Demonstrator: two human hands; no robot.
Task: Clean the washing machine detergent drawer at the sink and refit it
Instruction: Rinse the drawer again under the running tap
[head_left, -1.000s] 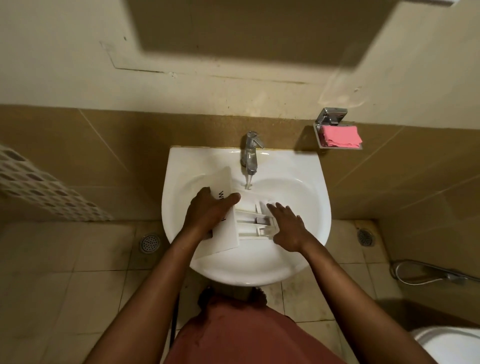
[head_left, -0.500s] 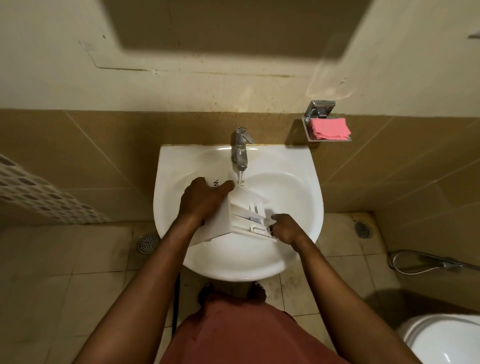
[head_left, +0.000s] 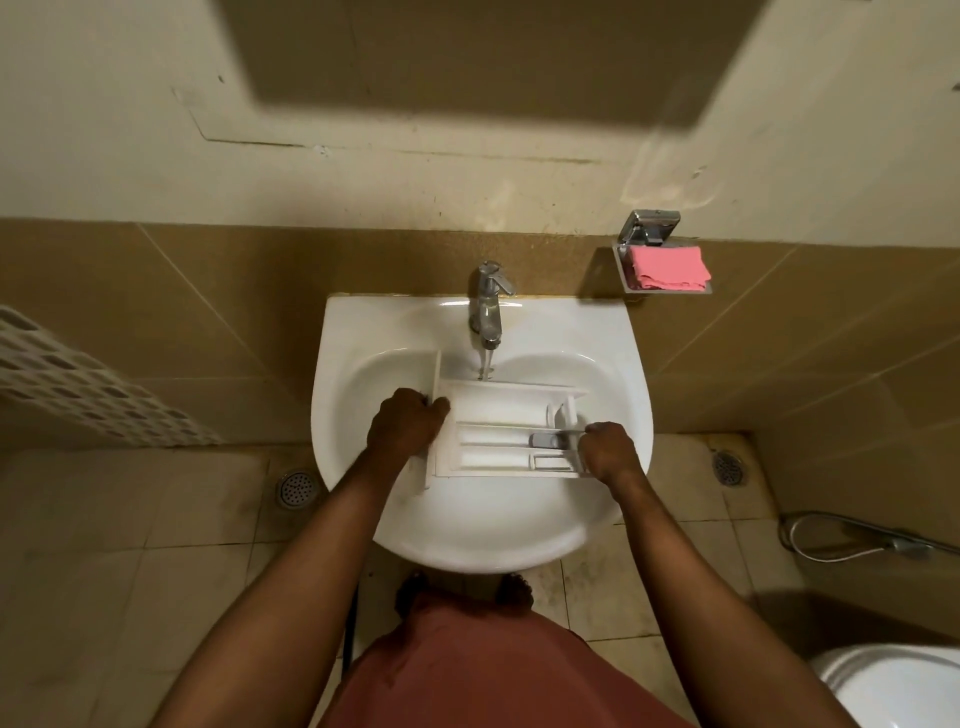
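A white detergent drawer (head_left: 498, 410) lies level over the basin of the white sink (head_left: 613, 353), compartments facing up, its front panel at the left. My left hand (head_left: 408, 423) grips the front-panel end. At the opposite end my right hand (head_left: 608, 449) grips the drawer's rear edge, fingers curled. A thin stream of water runs from the chrome tap (head_left: 487, 301) and lands at the drawer's far edge.
A wall-mounted metal soap dish (head_left: 662, 260) holding a pink cloth (head_left: 667, 267) hangs right of the sink. A white perforated basket (head_left: 78, 384) is at the left. Floor drains, a hose (head_left: 852, 535) and a toilet (head_left: 904, 686) lie on the right.
The drawer has turned from tilted on its side to flat with compartments up, under the tap. My right hand moved from resting on it to gripping its right end.
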